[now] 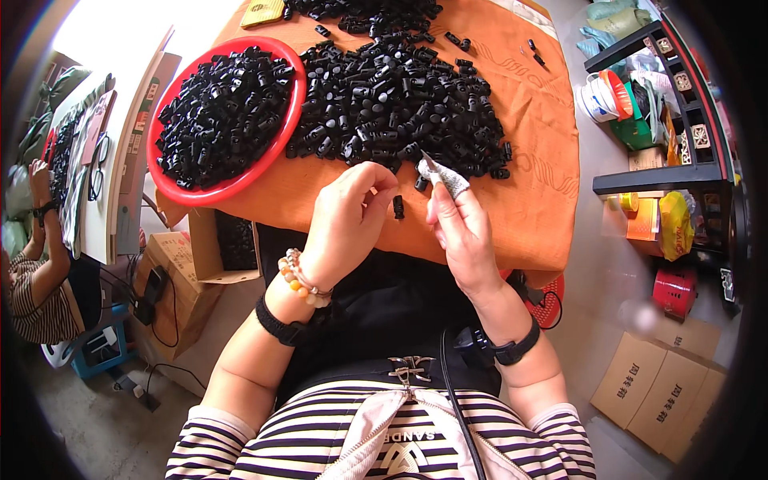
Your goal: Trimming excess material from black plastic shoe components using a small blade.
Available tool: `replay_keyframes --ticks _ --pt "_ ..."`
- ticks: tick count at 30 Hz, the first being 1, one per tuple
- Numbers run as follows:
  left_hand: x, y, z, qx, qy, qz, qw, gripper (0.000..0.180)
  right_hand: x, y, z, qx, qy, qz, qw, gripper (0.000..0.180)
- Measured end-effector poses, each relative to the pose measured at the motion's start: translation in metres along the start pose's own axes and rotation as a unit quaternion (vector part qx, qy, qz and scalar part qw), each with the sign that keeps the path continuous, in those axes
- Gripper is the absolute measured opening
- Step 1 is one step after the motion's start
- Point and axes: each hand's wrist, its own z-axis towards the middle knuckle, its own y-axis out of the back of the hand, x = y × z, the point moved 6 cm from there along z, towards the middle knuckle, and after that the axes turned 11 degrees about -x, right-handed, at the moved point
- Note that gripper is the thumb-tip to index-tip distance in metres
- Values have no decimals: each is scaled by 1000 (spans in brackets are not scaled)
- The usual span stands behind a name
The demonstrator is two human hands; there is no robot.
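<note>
Black cylindrical piece (pixel 398 208) between left hand (pixel 344 216) and right hand (pixel 466 240)

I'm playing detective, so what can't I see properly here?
In the head view:
Pointed tool: other end hidden by white wrapping and right hand.
Left hand: palm turned away from the camera.
Red basin: bottom hidden under black pieces.
Yellow item: cut off by upper edge.

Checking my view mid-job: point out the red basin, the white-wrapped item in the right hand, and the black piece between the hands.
Red basin (pixel 300 84), head view: right rim.
White-wrapped item (pixel 453 182), head view: its white wrap.
Black piece (pixel 398 208), head view: its middle.
</note>
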Motion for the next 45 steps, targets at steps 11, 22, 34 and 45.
replay_keyframes --ticks 11,22,34,45 --pt "21 18 1 -84 130 -162 975 6 8 -12 -5 -41 208 -170 962 53" --pt "21 16 -6 -39 204 -176 962 6 6 -17 2 -25 237 -289 927 41" --pt "19 9 -13 75 191 -74 976 9 6 -18 3 -35 223 -296 928 58" --pt "9 -2 -14 110 166 -39 979 24 -8 -12 5 -35 178 -239 954 47"
